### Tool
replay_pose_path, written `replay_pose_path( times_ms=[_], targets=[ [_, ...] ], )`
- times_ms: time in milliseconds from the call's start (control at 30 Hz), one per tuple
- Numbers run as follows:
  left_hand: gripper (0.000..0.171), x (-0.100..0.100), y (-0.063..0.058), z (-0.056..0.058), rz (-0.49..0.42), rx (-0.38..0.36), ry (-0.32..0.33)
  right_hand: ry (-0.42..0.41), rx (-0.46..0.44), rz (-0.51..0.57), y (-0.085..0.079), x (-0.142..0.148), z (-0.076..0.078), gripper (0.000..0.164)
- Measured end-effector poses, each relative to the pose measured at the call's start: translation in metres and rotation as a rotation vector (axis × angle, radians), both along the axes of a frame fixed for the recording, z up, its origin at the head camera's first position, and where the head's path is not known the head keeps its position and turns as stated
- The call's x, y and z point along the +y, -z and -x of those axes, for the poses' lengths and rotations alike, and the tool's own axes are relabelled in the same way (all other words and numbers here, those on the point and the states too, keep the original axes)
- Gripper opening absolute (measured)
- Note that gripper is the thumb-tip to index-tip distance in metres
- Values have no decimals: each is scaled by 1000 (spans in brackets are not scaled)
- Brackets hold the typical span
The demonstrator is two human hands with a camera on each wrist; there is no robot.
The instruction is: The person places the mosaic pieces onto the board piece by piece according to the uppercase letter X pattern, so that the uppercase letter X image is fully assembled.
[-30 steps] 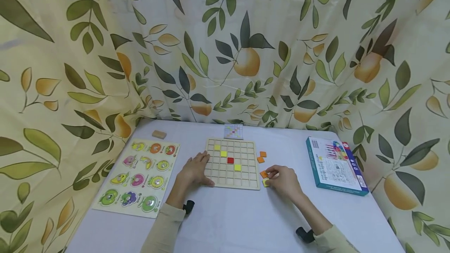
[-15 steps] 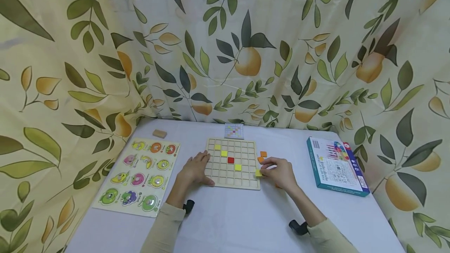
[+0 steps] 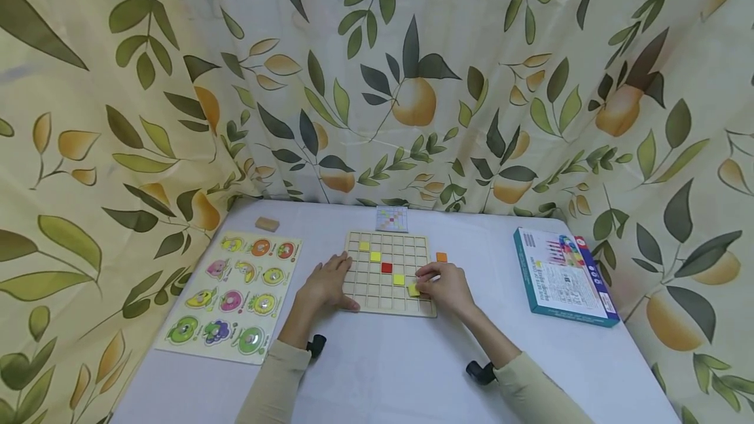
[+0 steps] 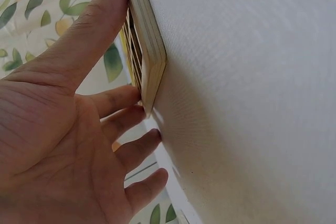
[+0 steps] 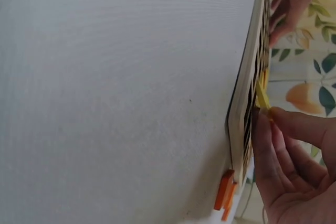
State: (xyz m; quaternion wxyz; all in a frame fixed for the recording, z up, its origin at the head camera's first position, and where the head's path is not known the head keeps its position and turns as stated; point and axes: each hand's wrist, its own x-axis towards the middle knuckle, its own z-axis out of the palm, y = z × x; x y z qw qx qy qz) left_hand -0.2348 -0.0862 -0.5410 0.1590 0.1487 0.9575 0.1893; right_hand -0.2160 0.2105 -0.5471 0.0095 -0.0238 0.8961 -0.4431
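A light wooden grid board (image 3: 368, 298) lies on the white table, with a red tile (image 3: 386, 267) and 3 yellow tiles seated along a diagonal of its squares. My right hand (image 3: 449, 286) pinches another yellow tile (image 3: 413, 290) between thumb and fingertips, low over the board's lower right squares. In the right wrist view that yellow tile (image 5: 262, 97) is tilted against the grid. My left hand (image 3: 325, 285) rests at the board's lower left corner, thumb along the near edge and fingers spread by the left edge.
Behind the board stands a small pattern card (image 3: 391, 219). An orange tile (image 3: 441, 257) lies to its right; other orange tiles are hidden behind my right hand. A fruit puzzle board (image 3: 200, 339) and a wooden block (image 3: 267, 224) are on the left, a teal-edged box (image 3: 565, 280) on the right.
My right hand has picked the yellow tile up from beside the board and carried it left, over the grid's lower right squares. My left hand has stayed at the board's corner.
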Motion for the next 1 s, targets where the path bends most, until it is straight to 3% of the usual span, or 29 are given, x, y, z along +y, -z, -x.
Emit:
replay_pose_path(
  times_ms=[467, 833, 1000],
  targets=[
    [121, -2, -2, -1, -3, -2, -7, -47, 27, -80, 5, -4, 0, 18],
    [121, -2, -2, 0, -6, -7, -3, -38, 25, -43, 2, 6, 3, 26],
    [121, -3, -1, 0, -3, -1, -5, -101, 8, -21, 3, 6, 3, 29]
  ],
)
